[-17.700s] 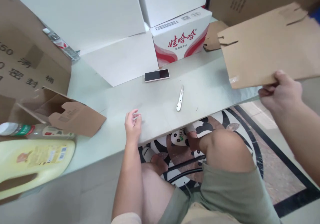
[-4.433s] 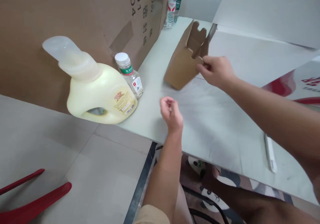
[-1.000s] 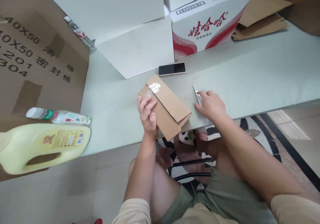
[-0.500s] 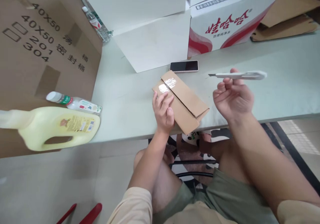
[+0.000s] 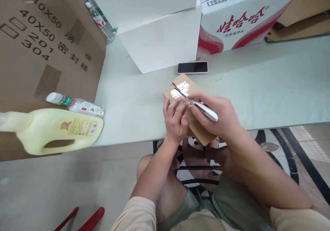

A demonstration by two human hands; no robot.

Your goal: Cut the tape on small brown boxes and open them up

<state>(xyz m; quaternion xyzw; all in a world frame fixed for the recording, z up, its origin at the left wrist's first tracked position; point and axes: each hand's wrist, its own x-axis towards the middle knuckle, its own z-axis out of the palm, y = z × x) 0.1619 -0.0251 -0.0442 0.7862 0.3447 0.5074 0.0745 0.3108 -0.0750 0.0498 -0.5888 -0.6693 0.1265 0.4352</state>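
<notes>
A small brown cardboard box lies at an angle on the table near its front edge, with shiny clear tape across the seam at its far end. My left hand is closed over the box's left side, its fingertips just below the tape. In my right hand is a white utility knife, gripped between thumb and fingers. Its blade reaches the seam at the taped end; how deep the tip sits I cannot tell. My right hand hides part of the box's right side.
Behind the box lies a phone. White cartons and a red-and-white carton stand at the back. To the left are a yellow jug, a clear bottle and a large cardboard carton. The table's front edge runs before me.
My right hand has swung left and turned over, bringing the knife from above the table onto the box's taped seam. My left hand stays on the box, which has shifted slightly right in view.
</notes>
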